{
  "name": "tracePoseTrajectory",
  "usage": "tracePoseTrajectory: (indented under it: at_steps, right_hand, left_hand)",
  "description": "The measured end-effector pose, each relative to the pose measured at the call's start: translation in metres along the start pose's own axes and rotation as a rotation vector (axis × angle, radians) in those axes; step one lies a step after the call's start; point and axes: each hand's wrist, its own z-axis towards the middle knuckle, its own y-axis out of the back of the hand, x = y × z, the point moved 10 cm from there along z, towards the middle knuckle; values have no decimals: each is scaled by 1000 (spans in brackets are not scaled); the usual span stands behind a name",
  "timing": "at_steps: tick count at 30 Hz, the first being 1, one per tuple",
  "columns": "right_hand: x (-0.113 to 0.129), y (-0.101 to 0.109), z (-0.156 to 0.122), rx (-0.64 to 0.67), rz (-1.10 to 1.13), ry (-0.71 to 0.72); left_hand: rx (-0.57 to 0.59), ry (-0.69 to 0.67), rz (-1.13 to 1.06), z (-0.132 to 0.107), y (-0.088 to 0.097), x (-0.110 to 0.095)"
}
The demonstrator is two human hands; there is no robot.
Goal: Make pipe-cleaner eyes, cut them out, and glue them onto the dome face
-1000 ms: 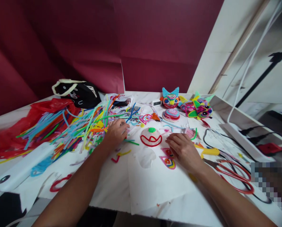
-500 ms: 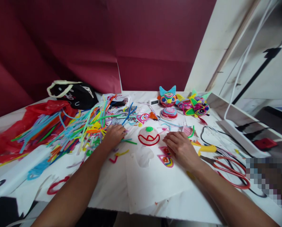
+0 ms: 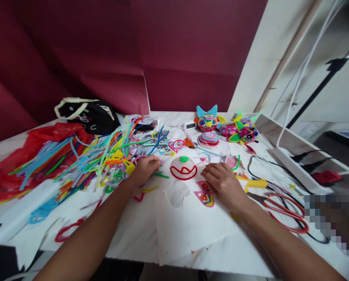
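A white dome [image 3: 178, 175] lies on the table between my hands, with a green nose piece [image 3: 184, 159] on top and a red pipe-cleaner mouth [image 3: 183, 172] across its front. My left hand [image 3: 146, 168] is at its left, thumb and fingers pinched together; whatever may be between the fingertips is too small to make out. My right hand [image 3: 222, 183] rests palm down to the right of the dome, fingers stretched out and slightly bent. Partly beneath it lie two pink-edged eye pieces [image 3: 205, 199]. Short green pipe cleaners [image 3: 161, 175] lie beside my left hand.
Loose pipe cleaners [image 3: 104, 152] spread over the left side, some on a red plastic bag [image 3: 45, 136]. Finished colourful figures [image 3: 207, 119] stand at the back. Red-handled scissors [image 3: 285, 207], a yellow-handled tool [image 3: 256, 183] and a power strip [image 3: 303, 171] are at right. Paper [image 3: 188, 234] lies in front.
My left hand has lifted slightly from the pipe-cleaner pile and moved right, its fingers drawing into a pinch. My right hand stays about where it was.
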Motion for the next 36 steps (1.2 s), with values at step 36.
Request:
tracePoseTrajectory:
  at_steps: [36]
  right_hand:
    - [5,-7,-1,34,20,29]
  left_hand:
    - [67,161,-382,-5,-15,5]
